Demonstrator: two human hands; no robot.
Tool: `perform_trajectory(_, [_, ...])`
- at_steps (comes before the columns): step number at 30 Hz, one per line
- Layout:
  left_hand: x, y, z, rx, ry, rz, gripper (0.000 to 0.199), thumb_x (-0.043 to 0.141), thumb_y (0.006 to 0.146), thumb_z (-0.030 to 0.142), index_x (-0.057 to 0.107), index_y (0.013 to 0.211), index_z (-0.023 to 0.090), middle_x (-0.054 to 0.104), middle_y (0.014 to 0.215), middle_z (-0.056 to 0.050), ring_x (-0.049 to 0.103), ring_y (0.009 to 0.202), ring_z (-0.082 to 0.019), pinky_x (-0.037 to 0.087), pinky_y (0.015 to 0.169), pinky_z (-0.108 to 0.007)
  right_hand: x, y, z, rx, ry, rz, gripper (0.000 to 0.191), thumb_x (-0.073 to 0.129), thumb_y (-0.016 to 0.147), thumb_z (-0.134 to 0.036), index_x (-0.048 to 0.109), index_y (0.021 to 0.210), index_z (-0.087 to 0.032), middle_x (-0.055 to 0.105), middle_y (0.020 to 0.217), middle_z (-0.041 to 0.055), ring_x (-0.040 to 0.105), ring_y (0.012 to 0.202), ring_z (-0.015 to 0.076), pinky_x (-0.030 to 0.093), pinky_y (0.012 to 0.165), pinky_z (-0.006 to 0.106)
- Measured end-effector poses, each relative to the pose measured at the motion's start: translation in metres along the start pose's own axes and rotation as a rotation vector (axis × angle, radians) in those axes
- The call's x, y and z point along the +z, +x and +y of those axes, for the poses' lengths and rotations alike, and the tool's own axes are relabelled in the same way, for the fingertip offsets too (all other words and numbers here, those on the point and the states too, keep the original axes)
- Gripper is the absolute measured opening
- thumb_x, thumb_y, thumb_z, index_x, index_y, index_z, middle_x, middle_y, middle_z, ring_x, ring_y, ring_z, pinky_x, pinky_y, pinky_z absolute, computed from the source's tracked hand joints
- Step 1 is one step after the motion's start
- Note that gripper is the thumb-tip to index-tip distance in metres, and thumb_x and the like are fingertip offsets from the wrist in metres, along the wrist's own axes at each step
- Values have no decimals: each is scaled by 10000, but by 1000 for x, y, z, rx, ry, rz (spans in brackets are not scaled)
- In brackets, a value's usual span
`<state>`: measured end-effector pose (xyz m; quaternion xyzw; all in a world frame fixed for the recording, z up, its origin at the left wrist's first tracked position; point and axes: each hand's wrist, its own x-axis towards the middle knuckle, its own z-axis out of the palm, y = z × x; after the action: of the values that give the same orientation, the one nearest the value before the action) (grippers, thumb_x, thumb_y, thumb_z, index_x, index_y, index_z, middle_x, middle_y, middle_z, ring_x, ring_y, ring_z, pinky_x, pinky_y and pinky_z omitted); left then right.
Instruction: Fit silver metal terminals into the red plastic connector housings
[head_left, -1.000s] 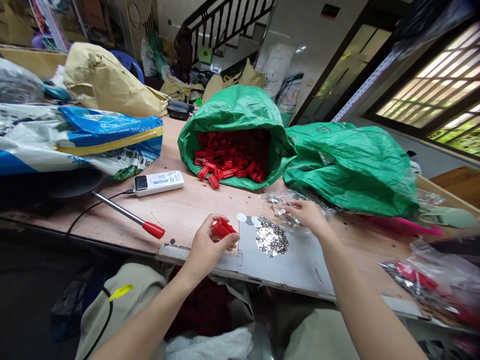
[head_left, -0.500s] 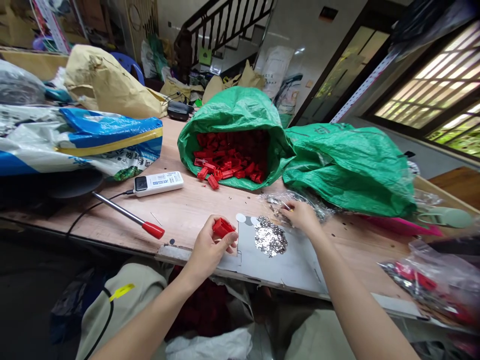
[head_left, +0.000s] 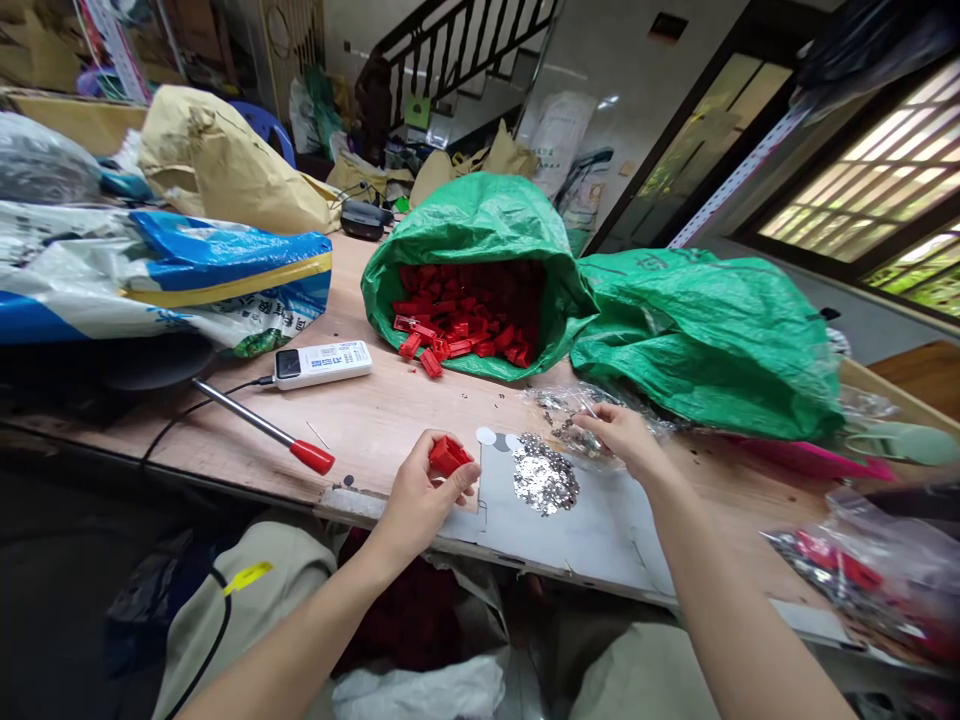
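My left hand (head_left: 424, 495) is closed around a small red plastic part (head_left: 448, 457) just above the table's front edge. Farther right, my right hand (head_left: 621, 438) reaches over a clear plastic bag (head_left: 600, 455) with small metal pieces in and on it. Its fingers are pinched, and a thin pale stick-like thing (head_left: 587, 407) shows at their tips, too small to name. Between the hands, a pile of small shiny metal pieces (head_left: 546, 478) lies on a grey-white board (head_left: 510, 530).
A green sack (head_left: 480, 215) lies with its mouth toward me, full of red plastic parts (head_left: 480, 320). Another green sack (head_left: 705, 340) is beside it. On the left are a red-handled metal lever (head_left: 311, 457), a white corded device (head_left: 322, 364) and a blue-white bag (head_left: 240, 270).
The view has shifted slightly. My right hand has moved a little to the right over the clear bag, still pinched. My left hand keeps its hold on the red plastic part.
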<state>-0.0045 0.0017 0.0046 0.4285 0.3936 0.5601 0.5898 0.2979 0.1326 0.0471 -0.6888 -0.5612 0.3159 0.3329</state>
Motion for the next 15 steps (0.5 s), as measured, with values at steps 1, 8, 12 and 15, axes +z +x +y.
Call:
perform_trajectory(1, [0, 0, 0, -2, -1, 1, 411, 742, 827, 512, 533, 995, 199, 656, 893, -3, 649, 671, -110, 538, 617, -230, 1, 0, -1, -1, 18, 7, 386, 803, 571, -489, 571, 675, -198, 353, 443, -82, 299, 391, 83, 184, 388, 222])
perform_trajectory(8, [1, -1, 2, -5, 11, 4, 393, 725, 846, 500, 531, 997, 194, 647, 886, -6, 647, 682, -111, 539, 621, -226, 11, -8, -11, -17, 187, -54, 465, 825, 574, -527, 566, 769, -196, 519, 521, -38, 263, 396, 65, 159, 384, 218])
perform_trajectory(12, [1, -1, 2, -14, 21, 20, 385, 725, 848, 492, 531, 996, 196, 640, 859, 1, 644, 674, -110, 535, 615, -224, 24, -21, -22, -43, 300, -121, 477, 787, 637, -543, 484, 805, -216, 712, 847, 64, 268, 409, 41, 181, 389, 206])
perform_trajectory(15, [2, -1, 3, -12, 39, 34, 361, 719, 852, 476, 532, 990, 200, 649, 886, -8, 655, 705, -123, 541, 614, -228, 34, -35, -32, -50, 364, -172, 449, 773, 686, -511, 457, 813, -219, 721, 890, 59, 284, 420, 38, 186, 400, 191])
